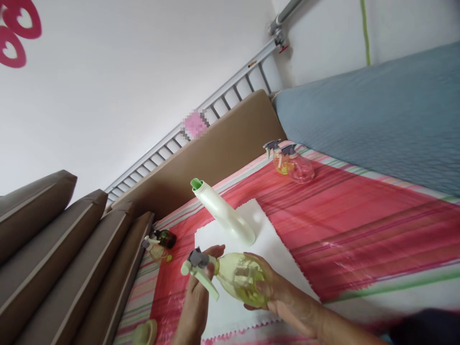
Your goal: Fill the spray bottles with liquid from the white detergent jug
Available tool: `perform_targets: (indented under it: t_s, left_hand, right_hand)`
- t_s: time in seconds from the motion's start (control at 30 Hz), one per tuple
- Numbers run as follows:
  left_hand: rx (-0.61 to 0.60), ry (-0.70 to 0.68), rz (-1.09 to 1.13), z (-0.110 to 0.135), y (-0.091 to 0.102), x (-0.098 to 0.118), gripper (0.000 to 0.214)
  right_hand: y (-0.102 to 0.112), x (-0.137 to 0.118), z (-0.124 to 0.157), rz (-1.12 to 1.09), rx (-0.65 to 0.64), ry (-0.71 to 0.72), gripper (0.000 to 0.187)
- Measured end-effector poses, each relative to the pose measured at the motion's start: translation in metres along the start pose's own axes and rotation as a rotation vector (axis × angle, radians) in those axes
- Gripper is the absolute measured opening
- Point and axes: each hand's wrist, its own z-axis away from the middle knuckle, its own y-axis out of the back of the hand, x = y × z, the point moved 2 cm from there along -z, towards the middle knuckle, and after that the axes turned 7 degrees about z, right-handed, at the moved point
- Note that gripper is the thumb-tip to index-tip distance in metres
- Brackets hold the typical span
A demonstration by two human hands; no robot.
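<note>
A clear yellow spray bottle point(239, 275) lies tilted almost sideways between my hands, its grey and pale green trigger head point(199, 268) pointing left. My right hand point(273, 285) is wrapped round the base of the bottle. At the neck, just under the trigger head, my left hand point(201, 282) grips with thumb and fingers; part of it is hidden behind the head. Beyond the bottle stands a tall white bottle point(226, 213) with a green piece in its uncapped mouth. It rests on a white cloth point(287, 268) with a zigzag edge.
Two spray bottles, one orange-yellow point(282, 163) and one pink point(302, 168), stand at the back right. A dark bottle point(166, 238) and another spray bottle point(156, 250) are on the left. A pale green round object point(143, 331) sits at lower left. Striped red cloth point(345, 225) covers the surface.
</note>
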Motion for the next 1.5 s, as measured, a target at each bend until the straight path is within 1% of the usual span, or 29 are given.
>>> perform_targets:
  t_s: [0.07, 0.13, 0.2, 0.3, 0.37, 0.43, 0.5, 0.57, 0.63, 0.7, 0.77, 0.83, 0.9, 0.93, 0.97, 1.03, 1.1, 1.13, 1.2, 1.23, 1.3, 1.37, 1.43, 1.5]
  left_hand:
    - [-0.062, 0.041, -0.061, 0.001, 0.0, 0.004, 0.04]
    - [-0.089, 0.058, -0.097, 0.003, 0.0, 0.006, 0.04]
    - [-0.127, 0.074, -0.097, 0.006, -0.002, 0.006, 0.041]
    - [-0.178, 0.082, -0.082, 0.008, -0.005, 0.0, 0.042]
    - [-0.157, 0.053, -0.073, 0.007, -0.006, -0.007, 0.044]
    - [-0.086, 0.012, -0.073, 0.007, -0.006, -0.017, 0.045]
    - [0.009, -0.023, -0.115, 0.007, -0.006, -0.03, 0.044]
    - [0.054, -0.047, -0.169, 0.01, -0.007, -0.047, 0.04]
    - [0.053, -0.083, -0.184, 0.012, -0.007, -0.066, 0.037]
    - [0.049, -0.115, -0.172, 0.012, -0.005, -0.084, 0.036]
    - [0.061, -0.133, -0.168, 0.011, -0.001, -0.098, 0.034]
    - [0.061, -0.148, -0.166, 0.008, 0.003, -0.107, 0.033]
    - [0.037, -0.164, -0.161, 0.006, 0.005, -0.111, 0.033]
    - [0.02, -0.171, -0.163, 0.006, 0.005, -0.113, 0.033]
    - [0.001, -0.179, -0.169, 0.007, 0.004, -0.114, 0.033]
    - [-0.037, -0.203, -0.187, 0.01, -0.001, -0.115, 0.033]
    - [-0.058, -0.237, -0.195, 0.012, -0.007, -0.115, 0.034]
    - [-0.06, -0.254, -0.19, 0.013, -0.011, -0.116, 0.034]
    - [-0.059, -0.284, -0.186, 0.013, -0.017, -0.116, 0.034]
    - [-0.06, -0.298, -0.199, 0.013, -0.019, -0.117, 0.033]
    - [-0.063, -0.322, -0.238, 0.011, -0.022, -0.119, 0.031]
    - [-0.061, -0.336, -0.255, 0.011, -0.023, -0.122, 0.029]
    - [-0.051, -0.342, -0.233, 0.013, -0.021, -0.125, 0.031]
    - [-0.047, -0.324, -0.209, 0.017, -0.018, -0.128, 0.043]
  right_hand:
    - [0.001, 0.003, -0.001, -0.012, -0.022, -0.001, 0.071]
    - [0.002, 0.009, -0.002, -0.061, -0.081, -0.037, 0.064]
    - [0.002, 0.016, -0.002, -0.146, -0.173, -0.148, 0.061]
    - [-0.001, 0.02, -0.001, -0.251, -0.28, -0.316, 0.069]
    - [-0.003, 0.019, 0.0, -0.267, -0.292, -0.362, 0.068]
    - [-0.003, 0.021, -0.001, -0.249, -0.264, -0.392, 0.067]
    - [-0.001, 0.027, -0.004, -0.215, -0.205, -0.387, 0.067]
    - [0.007, 0.037, -0.01, -0.138, -0.08, -0.351, 0.062]
    - [0.017, 0.049, -0.017, 0.024, 0.09, -0.319, 0.058]
    - [0.027, 0.06, -0.024, 0.202, 0.225, -0.316, 0.058]
    - [0.034, 0.069, -0.031, 0.334, 0.3, -0.334, 0.06]
    - [0.04, 0.074, -0.037, 0.45, 0.35, -0.36, 0.061]
    - [0.046, 0.072, -0.039, 0.607, 0.411, -0.367, 0.056]
    - [0.049, 0.067, -0.038, 0.695, 0.442, -0.351, 0.05]
    - [0.052, 0.059, -0.035, 0.786, 0.475, -0.316, 0.044]
    - [0.053, 0.033, -0.025, 0.955, 0.538, -0.191, 0.035]
    - [0.045, -0.001, -0.012, 1.083, 0.582, -0.02, 0.032]
    - [0.036, -0.018, -0.005, 1.129, 0.585, 0.06, 0.033]
    - [0.011, -0.047, 0.004, 1.232, 0.55, 0.184, 0.038]
    - [-0.005, -0.056, 0.005, 1.312, 0.497, 0.221, 0.039]
    - [-0.037, -0.062, -0.001, 1.67, 0.306, 0.231, 0.042]
    - [-0.059, -0.057, -0.012, 1.859, 0.172, 0.181, 0.037]
    - [-0.072, -0.049, -0.024, 1.962, 0.115, 0.113, 0.026]
    - [-0.078, -0.044, -0.033, 2.057, 0.083, 0.05, 0.013]
